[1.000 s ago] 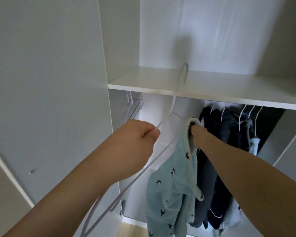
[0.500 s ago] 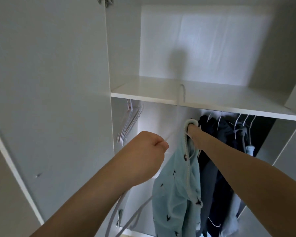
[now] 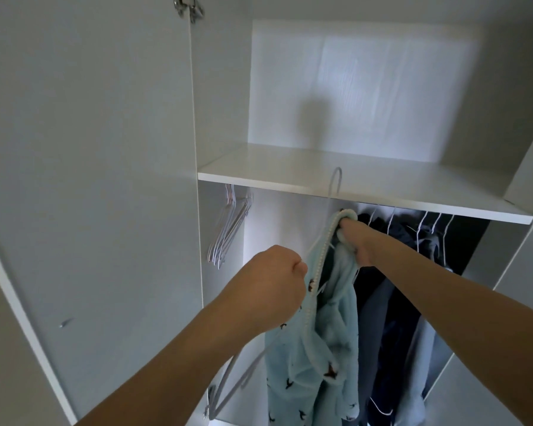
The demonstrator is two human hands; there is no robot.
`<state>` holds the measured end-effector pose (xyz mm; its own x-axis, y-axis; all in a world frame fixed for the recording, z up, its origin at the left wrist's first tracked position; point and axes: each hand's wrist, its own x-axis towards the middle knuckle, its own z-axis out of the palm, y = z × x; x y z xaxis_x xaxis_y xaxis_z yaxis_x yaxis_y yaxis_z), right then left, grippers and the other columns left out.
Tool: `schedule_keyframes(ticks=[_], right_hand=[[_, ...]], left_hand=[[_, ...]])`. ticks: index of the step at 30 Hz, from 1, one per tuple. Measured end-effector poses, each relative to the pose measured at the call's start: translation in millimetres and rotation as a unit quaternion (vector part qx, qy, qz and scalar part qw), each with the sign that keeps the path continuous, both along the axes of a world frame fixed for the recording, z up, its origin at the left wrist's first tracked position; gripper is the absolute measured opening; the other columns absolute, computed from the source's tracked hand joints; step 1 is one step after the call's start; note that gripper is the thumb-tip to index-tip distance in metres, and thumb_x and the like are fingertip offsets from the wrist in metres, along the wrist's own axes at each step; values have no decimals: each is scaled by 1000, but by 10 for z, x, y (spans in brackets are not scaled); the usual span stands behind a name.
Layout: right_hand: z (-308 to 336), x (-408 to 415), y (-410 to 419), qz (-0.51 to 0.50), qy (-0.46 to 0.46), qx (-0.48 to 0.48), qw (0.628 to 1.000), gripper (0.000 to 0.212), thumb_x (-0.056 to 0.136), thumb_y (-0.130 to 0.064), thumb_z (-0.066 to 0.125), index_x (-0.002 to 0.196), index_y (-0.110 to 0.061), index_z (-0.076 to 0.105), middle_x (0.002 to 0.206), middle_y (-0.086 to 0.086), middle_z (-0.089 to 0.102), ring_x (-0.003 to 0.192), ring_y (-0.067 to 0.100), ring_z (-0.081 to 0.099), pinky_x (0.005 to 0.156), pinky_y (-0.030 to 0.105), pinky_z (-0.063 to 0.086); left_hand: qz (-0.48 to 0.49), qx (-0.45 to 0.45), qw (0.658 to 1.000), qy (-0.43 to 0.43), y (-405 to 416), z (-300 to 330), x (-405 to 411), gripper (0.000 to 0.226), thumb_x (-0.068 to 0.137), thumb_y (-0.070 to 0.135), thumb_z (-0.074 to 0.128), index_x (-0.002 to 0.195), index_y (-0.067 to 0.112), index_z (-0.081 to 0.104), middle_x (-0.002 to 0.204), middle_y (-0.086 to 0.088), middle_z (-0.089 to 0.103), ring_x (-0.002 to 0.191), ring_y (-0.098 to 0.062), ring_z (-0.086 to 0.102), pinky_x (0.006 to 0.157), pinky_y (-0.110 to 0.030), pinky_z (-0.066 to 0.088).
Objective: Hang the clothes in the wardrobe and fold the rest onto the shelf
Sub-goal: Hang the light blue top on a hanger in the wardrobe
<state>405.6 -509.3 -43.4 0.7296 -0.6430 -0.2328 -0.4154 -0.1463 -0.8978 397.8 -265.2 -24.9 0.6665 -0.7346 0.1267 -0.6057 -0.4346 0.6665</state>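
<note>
Left hand (image 3: 274, 287) fist grips wire hanger (image 3: 334, 186), right hand (image 3: 356, 241) clutches light-blue garment (image 3: 314, 358) collar below the shelf (image 3: 366, 192); garment could slip off if hanger misses the neckline.

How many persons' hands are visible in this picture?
2: the left hand grips a thin white wire hanger; the right hand holds the light blue patterned garment.

Two bare forearms, left hand (image 3: 273, 284) and right hand (image 3: 359, 241), no sleeves, rings or watch in view
</note>
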Motion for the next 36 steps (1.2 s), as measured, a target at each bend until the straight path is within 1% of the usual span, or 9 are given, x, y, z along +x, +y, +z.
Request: schedule_keyframes(ticks=[3, 9, 19, 22, 25, 27, 29, 32, 36], right_hand=[[147, -58, 56, 73, -6, 100, 992, 68, 98, -23, 37, 34, -9, 56, 42, 8, 55, 48, 23, 56, 62, 32, 49], [281, -64, 229, 79, -90, 109, 987, 15, 82, -8, 45, 83, -9, 59, 78, 10, 61, 67, 22, 58, 65, 30, 50], [262, -44, 263, 137, -158, -438, 874, 34, 89, -38, 59, 105, -8, 53, 101, 4, 53, 98, 23, 51, 86, 39, 44], [295, -53, 311, 147, -78, -426, 889, 32, 97, -44, 43, 79, -20, 55, 70, -5, 56, 66, 11, 54, 61, 24, 43], [268, -63, 232, 64, -97, -380, 918, 37, 99, -40, 44, 70, -18, 50, 62, -6, 50, 58, 13, 47, 52, 23, 33], [277, -92, 167, 8, -162, -331, 929, 34, 98, -37, 47, 69, -20, 51, 67, -3, 54, 68, 18, 51, 58, 24, 35], [313, -114, 152, -12, -198, -277, 940, 27, 97, -38, 49, 81, -18, 58, 78, 1, 60, 77, 19, 55, 69, 24, 40], [342, -167, 204, -12, -195, -270, 943, 30, 97, -40, 48, 89, -15, 60, 83, 2, 61, 79, 18, 56, 75, 28, 42], [321, -324, 236, -31, -201, -261, 944, 32, 95, -46, 47, 76, -22, 58, 77, -1, 62, 71, 14, 56, 65, 25, 44]], left_hand=[[5, -2, 1000, -6, -6, -116, 183, 44, 102, 26, 39, 59, 18, 35, 53, 5, 37, 46, -8, 34, 47, -18, 28], [-20, -58, 998, -19, -98, -308, 437, 42, 102, 27, 40, 62, 19, 44, 53, 7, 40, 46, -8, 37, 46, -15, 31], [-36, -66, 975, -207, 86, -167, 720, 34, 102, 35, 38, 74, 20, 50, 58, 6, 47, 57, -12, 46, 55, -27, 36], [133, 15, 906, -401, 92, -251, 761, 26, 93, 19, 49, 117, 23, 57, 98, -1, 65, 90, -25, 56, 80, -35, 42], [235, -102, 852, -457, 90, -647, 695, 54, 73, 16, 59, 126, 14, 54, 122, -15, 55, 106, -36, 49, 97, -48, 36], [230, -141, 883, -384, 28, -956, 637, 53, 74, 23, 61, 125, 13, 49, 124, -17, 50, 110, -36, 47, 97, -47, 38], [251, -142, 951, -115, -87, -1127, 666, 69, 77, 36, 65, 136, 12, 38, 134, -14, 41, 119, -35, 41, 98, -45, 37], [196, -127, 890, 391, -291, -1131, 814, 86, 74, 53, 70, 142, 14, 34, 136, -10, 43, 115, -29, 47, 95, -43, 41], [142, -64, 865, 477, -459, -1195, 913, 71, 81, 49, 69, 136, 14, 43, 138, -10, 47, 114, -30, 51, 97, -53, 45]])
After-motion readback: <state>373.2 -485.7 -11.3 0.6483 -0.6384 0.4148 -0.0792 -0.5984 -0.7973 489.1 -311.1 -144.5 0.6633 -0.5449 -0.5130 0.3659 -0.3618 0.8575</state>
